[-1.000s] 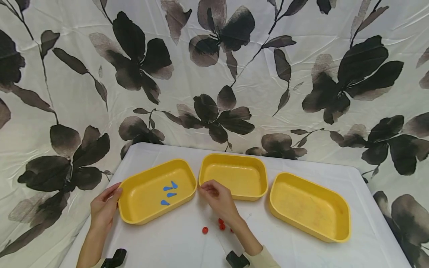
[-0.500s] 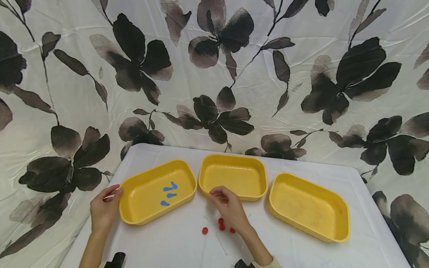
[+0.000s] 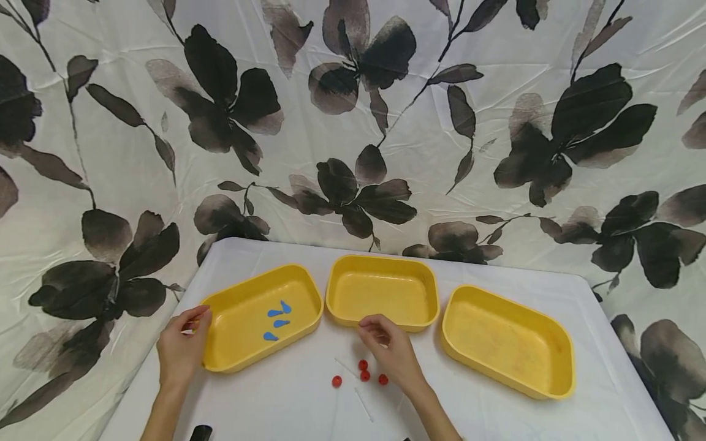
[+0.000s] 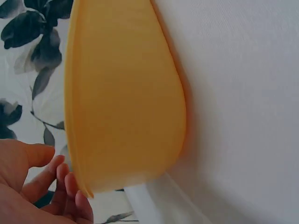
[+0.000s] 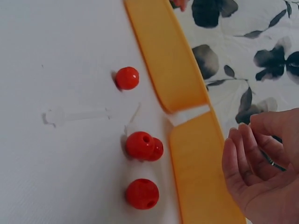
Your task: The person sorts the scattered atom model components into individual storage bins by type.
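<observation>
My left hand [image 3: 182,349] is at the left end of the left yellow tray [image 3: 242,331], its fingertips right at the rim. In the left wrist view the thumb stands apart from loosely bent fingers beside the tray wall [image 4: 121,107]. Several blue drop-shaped pieces [image 3: 281,323] lie inside that tray. My right hand [image 3: 393,355] hovers at the front rim of the middle yellow tray [image 3: 386,291], fingers loosely curved, nothing showing between them. Several round red beads [image 3: 364,376] with holes lie on the white cloth just left of this hand.
To the right stands another yellow tray [image 3: 507,346], angled. Two thin whitish strips lie on the cloth, one strip [image 3: 364,404] in front of the beads. A floral curtain [image 3: 353,122] hangs behind the table [image 3: 595,306].
My right hand has moved right and nearer, from the gap between the left and middle trays, uncovering more beads and the strips. My left hand has shifted slightly right over the tray's end.
</observation>
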The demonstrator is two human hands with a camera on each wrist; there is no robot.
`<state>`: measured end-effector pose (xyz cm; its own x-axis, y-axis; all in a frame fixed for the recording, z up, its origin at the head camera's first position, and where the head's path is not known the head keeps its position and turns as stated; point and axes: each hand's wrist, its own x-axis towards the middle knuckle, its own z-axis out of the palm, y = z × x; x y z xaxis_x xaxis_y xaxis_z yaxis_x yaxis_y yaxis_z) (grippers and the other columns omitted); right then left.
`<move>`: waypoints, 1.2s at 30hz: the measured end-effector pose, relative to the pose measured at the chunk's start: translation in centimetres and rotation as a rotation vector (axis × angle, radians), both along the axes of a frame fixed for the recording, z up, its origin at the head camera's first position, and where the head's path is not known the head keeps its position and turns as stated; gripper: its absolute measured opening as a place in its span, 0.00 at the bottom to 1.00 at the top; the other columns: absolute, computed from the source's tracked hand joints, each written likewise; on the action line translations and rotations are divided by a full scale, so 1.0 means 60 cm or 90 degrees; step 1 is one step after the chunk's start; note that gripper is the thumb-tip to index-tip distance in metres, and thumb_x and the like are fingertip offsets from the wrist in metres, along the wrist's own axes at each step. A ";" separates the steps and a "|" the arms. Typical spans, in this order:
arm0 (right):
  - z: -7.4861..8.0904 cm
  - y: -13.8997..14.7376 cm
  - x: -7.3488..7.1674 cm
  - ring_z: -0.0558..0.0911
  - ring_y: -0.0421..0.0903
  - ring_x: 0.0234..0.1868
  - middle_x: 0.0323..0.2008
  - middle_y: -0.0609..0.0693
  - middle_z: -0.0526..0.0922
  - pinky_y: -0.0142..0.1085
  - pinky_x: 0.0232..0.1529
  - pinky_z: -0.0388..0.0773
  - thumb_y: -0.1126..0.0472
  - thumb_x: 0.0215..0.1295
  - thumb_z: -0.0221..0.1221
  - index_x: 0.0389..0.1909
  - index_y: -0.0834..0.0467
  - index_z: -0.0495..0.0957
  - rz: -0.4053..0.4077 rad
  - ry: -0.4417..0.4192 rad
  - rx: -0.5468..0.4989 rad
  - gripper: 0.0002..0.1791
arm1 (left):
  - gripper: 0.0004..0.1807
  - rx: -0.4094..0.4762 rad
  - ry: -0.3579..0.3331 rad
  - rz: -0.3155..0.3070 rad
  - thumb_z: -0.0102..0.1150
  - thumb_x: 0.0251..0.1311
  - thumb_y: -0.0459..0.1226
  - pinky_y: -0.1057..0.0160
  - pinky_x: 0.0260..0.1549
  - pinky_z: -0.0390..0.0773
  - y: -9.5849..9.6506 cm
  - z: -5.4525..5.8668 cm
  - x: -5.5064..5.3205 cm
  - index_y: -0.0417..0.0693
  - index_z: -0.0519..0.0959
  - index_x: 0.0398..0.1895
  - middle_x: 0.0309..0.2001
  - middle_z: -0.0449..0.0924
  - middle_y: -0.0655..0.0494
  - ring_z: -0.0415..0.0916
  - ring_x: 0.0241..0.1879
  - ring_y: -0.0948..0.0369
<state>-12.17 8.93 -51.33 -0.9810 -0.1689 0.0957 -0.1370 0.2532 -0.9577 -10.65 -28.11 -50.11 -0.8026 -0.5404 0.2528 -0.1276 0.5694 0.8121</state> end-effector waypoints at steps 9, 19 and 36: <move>-0.002 0.024 0.011 0.83 0.43 0.43 0.40 0.42 0.85 0.33 0.49 0.82 0.58 0.70 0.66 0.47 0.54 0.84 -0.026 0.000 0.021 0.08 | 0.15 0.018 -0.045 -0.024 0.64 0.70 0.42 0.84 0.34 0.67 0.037 0.023 0.010 0.40 0.86 0.52 0.42 0.84 0.46 0.69 0.32 0.77; -0.011 0.051 0.031 0.84 0.43 0.42 0.39 0.45 0.86 0.33 0.46 0.82 0.61 0.69 0.67 0.46 0.57 0.85 -0.080 0.008 0.008 0.08 | 0.19 0.047 -0.111 -0.077 0.61 0.72 0.47 0.81 0.32 0.70 0.085 0.032 0.018 0.41 0.85 0.52 0.43 0.84 0.47 0.73 0.34 0.68; -0.023 0.087 0.052 0.83 0.41 0.38 0.38 0.47 0.86 0.33 0.41 0.82 0.64 0.67 0.68 0.45 0.59 0.84 -0.124 0.022 0.013 0.08 | 0.16 0.171 -0.094 -0.162 0.63 0.71 0.45 0.73 0.29 0.76 0.166 0.012 0.024 0.41 0.85 0.47 0.37 0.84 0.49 0.78 0.28 0.63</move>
